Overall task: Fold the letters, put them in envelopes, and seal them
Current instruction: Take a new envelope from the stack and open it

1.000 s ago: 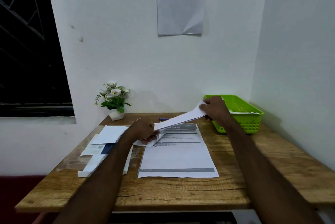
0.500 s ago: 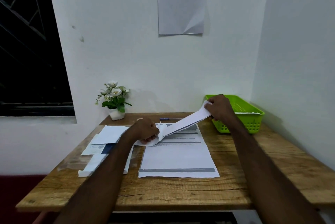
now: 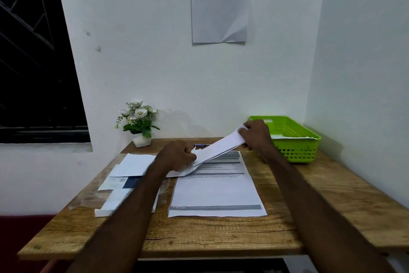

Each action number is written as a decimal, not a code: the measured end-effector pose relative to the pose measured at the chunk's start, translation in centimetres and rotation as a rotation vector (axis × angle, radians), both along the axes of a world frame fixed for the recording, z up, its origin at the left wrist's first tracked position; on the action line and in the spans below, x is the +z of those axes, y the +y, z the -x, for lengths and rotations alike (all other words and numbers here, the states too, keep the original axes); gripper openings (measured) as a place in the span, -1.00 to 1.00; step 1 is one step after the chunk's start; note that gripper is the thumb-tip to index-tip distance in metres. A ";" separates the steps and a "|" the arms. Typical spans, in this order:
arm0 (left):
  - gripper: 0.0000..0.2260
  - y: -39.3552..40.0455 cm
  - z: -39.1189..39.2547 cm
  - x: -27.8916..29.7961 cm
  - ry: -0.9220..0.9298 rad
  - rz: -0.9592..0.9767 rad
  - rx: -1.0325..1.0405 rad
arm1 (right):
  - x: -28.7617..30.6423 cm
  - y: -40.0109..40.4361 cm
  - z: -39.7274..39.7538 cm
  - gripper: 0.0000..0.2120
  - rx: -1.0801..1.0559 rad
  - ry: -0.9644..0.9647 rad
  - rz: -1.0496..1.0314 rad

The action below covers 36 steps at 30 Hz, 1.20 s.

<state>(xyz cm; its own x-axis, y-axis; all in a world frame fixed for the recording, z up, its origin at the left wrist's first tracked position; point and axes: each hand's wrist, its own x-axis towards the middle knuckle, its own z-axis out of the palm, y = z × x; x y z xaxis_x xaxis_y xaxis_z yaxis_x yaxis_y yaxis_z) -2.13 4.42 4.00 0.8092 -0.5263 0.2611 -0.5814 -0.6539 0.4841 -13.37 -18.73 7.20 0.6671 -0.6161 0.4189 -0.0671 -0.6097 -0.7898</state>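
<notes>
1. Hands first: the left hand (image 3: 177, 156) curls its fingers round the near, lower end of a folded letter (image 3: 218, 149) and what looks like the mouth of a white envelope (image 3: 181, 171), while the right hand (image 3: 255, 134) pinches the letter's far end, at about 2 o'clock from the left.
2. Folded letter slants upward from the left hand to the right, raised off the wooden surface (image 3: 199, 235); how far it sits inside the envelope cannot be told.
3. Directly under it, at 6 o'clock from the hands, a flat printed sheet (image 3: 217, 193) lies on the surface, with grey bars across the top and bottom; its text is too small to read.
4. At 9 o'clock from that sheet a pile of envelopes and papers (image 3: 130, 175) lies partly under the left forearm, including a white sheet, a card with a dark blue panel and a clear plastic sleeve; the printing on the card is not legible.
5. At 11 o'clock from the hands, against the wall, stands a small flower pot (image 3: 140, 125) with white blooms.
6. Between the pot and the right hand a blue pen (image 3: 202, 145) lies on the surface, partly hidden by the letter.
7. At 3 o'clock from the right hand, just beside it, a green basket (image 3: 296, 146) holds white paper.
8. At 12 o'clock, a creased notice (image 3: 219, 2) hangs on the wall; its headings and lines are blurred beyond reading.
9. A dark window (image 3: 33, 62) fills the far left.
</notes>
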 end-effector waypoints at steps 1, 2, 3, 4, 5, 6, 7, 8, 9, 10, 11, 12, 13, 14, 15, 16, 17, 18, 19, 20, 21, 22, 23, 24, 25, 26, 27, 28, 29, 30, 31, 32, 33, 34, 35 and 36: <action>-0.79 0.0 0.1 0.1 -0.024 0.007 0.009 | 0.0 0.3 0.0 -0.82 0.001 -0.008 -0.021; -0.78 -0.1 0.3 0.2 -0.053 0.019 0.018 | 0.0 0.7 -0.1 -0.81 0.008 -0.016 -0.046; -0.76 -0.1 0.4 0.3 -0.087 0.032 0.029 | -0.1 1.1 -0.1 -0.81 0.018 -0.025 -0.069; -0.75 -0.1 0.5 0.3 -0.122 0.043 0.048 | -0.1 1.5 -0.2 -0.81 0.024 -0.040 -0.086; -0.76 -0.2 0.6 0.4 -0.155 0.055 0.071 | -0.2 1.8 -0.4 -0.81 0.030 -0.055 -0.099; -0.78 -0.2 0.7 0.4 -0.182 0.068 0.096 | -0.3 2.1 -0.6 -0.81 0.040 -0.071 -0.118; -0.80 -0.2 0.6 0.4 -0.201 0.085 0.113 | -0.4 2.3 -0.7 -0.81 0.055 -0.083 -0.147; -0.82 -0.3 0.5 0.4 -0.211 0.109 0.122 | -0.5 2.5 -0.9 -0.82 0.077 -0.090 -0.185; -0.83 -0.3 0.5 0.4 -0.217 0.135 0.127 | -0.6 2.7 -1.0 -0.82 0.104 -0.089 -0.221; -0.83 -0.3 0.4 0.4 -0.221 0.159 0.132 | -0.7 2.9 -1.1 -0.83 0.136 -0.083 -0.256; -0.84 -0.3 0.4 0.4 -0.226 0.181 0.138 | -0.7 3.1 -1.1 -0.83 0.173 -0.068 -0.287; -0.84 -0.3 0.4 0.4 -0.227 0.201 0.145 | -0.7 3.3 -1.0 -0.83 0.214 -0.046 -0.316; -0.84 -0.3 0.4 0.4 -0.227 0.216 0.152 | -0.7 3.4 -0.8 -0.83 0.258 -0.013 -0.344; -0.84 -0.3 0.3 0.4 -0.226 0.227 0.157 | -0.6 3.4 -0.7 -0.83 0.296 0.025 -0.372; -0.84 -0.3 0.3 0.3 -0.224 0.236 0.159 | -0.5 3.2 -0.5 -0.83 0.317 0.062 -0.398; -0.84 -0.3 0.2 0.3 -0.219 0.245 0.160 | -0.4 3.0 -0.2 -0.84 0.318 0.086 -0.420; -0.84 -0.3 0.2 0.3 -0.213 0.253 0.162 | -0.3 2.7 0.0 -0.85 0.306 0.093 -0.435; -0.85 -0.3 0.2 0.3 -0.208 0.256 0.165 | -0.2 2.4 0.1 -0.87 0.293 0.089 -0.447; -0.85 -0.3 0.2 0.3 -0.207 0.258 0.168 | -0.2 2.2 0.2 -0.88 0.277 0.085 -0.455; -0.85 -0.3 0.2 0.3 -0.209 0.259 0.170 | -0.1 2.0 0.2 -0.89 0.259 0.081 -0.460; -0.85 -0.4 0.2 0.3 -0.214 0.260 0.170 | -0.1 1.9 0.2 -0.89 0.242 0.074 -0.461; -0.85 -0.4 0.2 0.3 -0.219 0.258 0.171 | 0.0 1.9 0.2 -0.89 0.229 0.063 -0.462; -0.85 -0.4 0.2 0.3 -0.226 0.254 0.171 | 0.0 1.9 0.2 -0.89 0.223 0.048 -0.464; -0.84 -0.4 0.2 0.3 -0.234 0.249 0.171 | 0.0 2.0 0.1 -0.89 0.228 0.035 -0.465; -0.84 -0.4 0.2 0.2 -0.242 0.242 0.169 | 0.0 2.1 0.1 -0.88 0.238 0.026 -0.465; -0.85 -0.5 0.3 0.2 -0.247 0.233 0.167 | 0.0 2.3 0.0 -0.88 0.250 0.023 -0.465; -0.85 -0.5 0.4 0.3 -0.251 0.227 0.165 | -0.1 2.5 0.0 -0.88 0.262 0.027 -0.464; -0.86 -0.6 0.5 0.3 -0.254 0.227 0.160 | -0.2 2.7 0.0 -0.89 0.274 0.031 -0.461; -0.86 -0.7 0.5 0.3 -0.253 0.234 0.148 | -0.4 3.0 -0.1 -0.90 0.286 0.033 -0.458; -0.85 -0.7 0.5 0.3 -0.246 0.245 0.130 | -0.5 3.3 -0.2 -0.90 0.298 0.033 -0.457; -0.84 -0.8 0.5 0.2 -0.234 0.254 0.111 | -0.7 3.6 -0.3 -0.91 0.310 0.032 -0.455; -0.82 -0.9 0.5 0.1 -0.221 0.259 0.097 | -0.9 3.8 -0.4 -0.91 0.320 0.028 -0.450; -0.81 -1.0 0.5 0.1 -0.213 0.260 0.085 | -1.1 4.0 -0.5 -0.91 0.324 0.023 -0.444; -0.81 -1.0 0.5 0.1 -0.209 0.261 0.076 | -1.2 4.2 -0.7 -0.91 0.325 0.019 -0.435; -0.81 -1.1 0.6 0.0 -0.209 0.264 0.068 | -1.4 4.3 -0.8 -0.90 0.324 0.017 -0.425; -0.81 -1.2 0.7 0.1 -0.212 0.267 0.061 | -1.6 4.5 -0.9 -0.90 0.323 0.018 -0.412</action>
<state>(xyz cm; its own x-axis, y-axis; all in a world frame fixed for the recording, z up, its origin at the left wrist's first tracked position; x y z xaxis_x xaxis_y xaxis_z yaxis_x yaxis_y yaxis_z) -2.79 3.26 4.06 0.7503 -0.3688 0.5487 -0.6509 -0.5575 0.5153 -12.42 -14.24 5.63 0.8553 -0.4889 0.1717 0.0571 -0.2405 -0.9690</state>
